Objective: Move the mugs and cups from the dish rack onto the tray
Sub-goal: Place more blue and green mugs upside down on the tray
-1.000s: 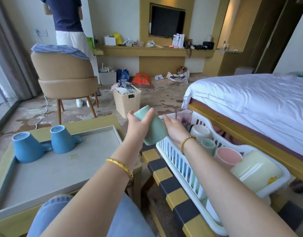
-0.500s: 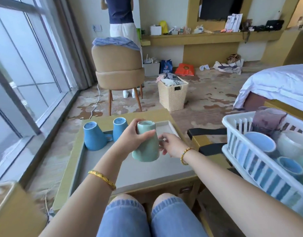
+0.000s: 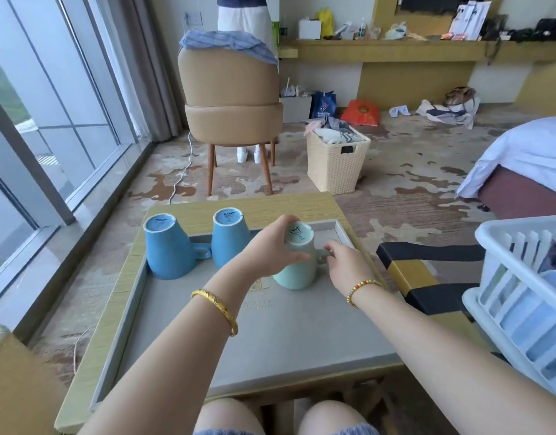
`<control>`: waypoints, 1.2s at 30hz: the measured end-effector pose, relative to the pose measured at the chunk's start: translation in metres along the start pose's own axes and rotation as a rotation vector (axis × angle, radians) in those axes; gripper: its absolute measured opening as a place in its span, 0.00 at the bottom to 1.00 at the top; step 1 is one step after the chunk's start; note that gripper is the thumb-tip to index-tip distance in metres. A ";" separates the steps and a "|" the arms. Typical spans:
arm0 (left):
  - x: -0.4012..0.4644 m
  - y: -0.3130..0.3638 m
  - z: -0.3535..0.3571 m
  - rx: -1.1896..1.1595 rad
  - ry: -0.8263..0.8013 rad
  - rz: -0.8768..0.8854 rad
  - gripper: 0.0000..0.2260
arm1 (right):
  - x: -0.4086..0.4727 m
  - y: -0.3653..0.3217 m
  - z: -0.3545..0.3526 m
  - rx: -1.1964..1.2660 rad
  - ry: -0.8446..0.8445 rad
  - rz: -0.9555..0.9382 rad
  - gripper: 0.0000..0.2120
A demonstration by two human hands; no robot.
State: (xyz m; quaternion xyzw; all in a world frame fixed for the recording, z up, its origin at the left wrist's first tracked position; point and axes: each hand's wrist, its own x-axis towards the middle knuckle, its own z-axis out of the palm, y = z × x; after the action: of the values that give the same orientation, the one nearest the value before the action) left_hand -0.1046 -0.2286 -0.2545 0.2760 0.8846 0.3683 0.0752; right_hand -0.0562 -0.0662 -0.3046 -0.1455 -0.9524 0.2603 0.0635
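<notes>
A pale green mug [image 3: 297,267] stands upside down on the grey tray [image 3: 270,334], at its far right. My left hand [image 3: 269,250] grips the mug's body near its upturned base. My right hand [image 3: 349,265] pinches the mug's handle from the right. Two blue mugs [image 3: 167,248] [image 3: 228,240] stand upside down along the tray's far edge, left of the green one. The white dish rack [image 3: 518,309] sits at the right edge with several cups inside, only partly in view.
The tray lies on a low yellow-green table [image 3: 245,208]. A black-and-yellow striped surface [image 3: 427,277] carries the rack. Beyond stand a tan chair [image 3: 231,98], a wicker basket [image 3: 336,160], a bed [image 3: 527,152] at right, and a person behind the chair.
The green mug was carried from the rack leftward, turned base-up and lowered onto the tray beside the blue mugs. My view swung left toward the tray.
</notes>
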 end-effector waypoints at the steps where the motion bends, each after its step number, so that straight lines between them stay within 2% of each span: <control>1: 0.003 0.000 0.002 0.032 0.001 0.016 0.30 | 0.002 0.003 0.000 -0.022 0.007 -0.011 0.11; 8: 0.019 0.005 -0.008 0.375 -0.043 0.072 0.30 | -0.011 -0.002 0.006 -0.247 0.006 -0.160 0.17; 11: 0.023 0.010 -0.009 0.554 -0.060 0.097 0.30 | -0.035 -0.014 0.019 -0.303 0.093 -0.125 0.25; 13: 0.024 0.013 -0.008 0.590 -0.054 0.100 0.29 | -0.041 -0.018 0.024 -0.259 0.090 -0.099 0.27; 17: 0.022 0.012 -0.001 0.531 0.006 0.067 0.27 | -0.032 -0.023 0.024 -0.108 0.048 -0.027 0.21; 23: 0.028 0.007 0.004 0.418 0.077 0.019 0.28 | -0.016 -0.018 0.033 -0.151 0.050 0.009 0.20; 27: 0.035 0.002 0.004 0.394 0.104 -0.010 0.28 | -0.017 -0.009 0.039 -0.170 0.084 -0.039 0.12; 34: 0.038 -0.003 0.012 0.312 0.206 0.004 0.21 | -0.022 -0.008 0.046 -0.252 0.124 -0.128 0.17; 36: 0.032 -0.005 0.019 0.335 0.243 0.005 0.23 | -0.022 -0.007 0.046 -0.250 0.105 -0.135 0.20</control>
State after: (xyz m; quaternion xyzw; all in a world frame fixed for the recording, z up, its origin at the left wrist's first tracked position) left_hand -0.1270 -0.2028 -0.2690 0.2402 0.9354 0.2470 -0.0798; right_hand -0.0460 -0.1014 -0.3416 -0.1015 -0.9804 0.1266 0.1120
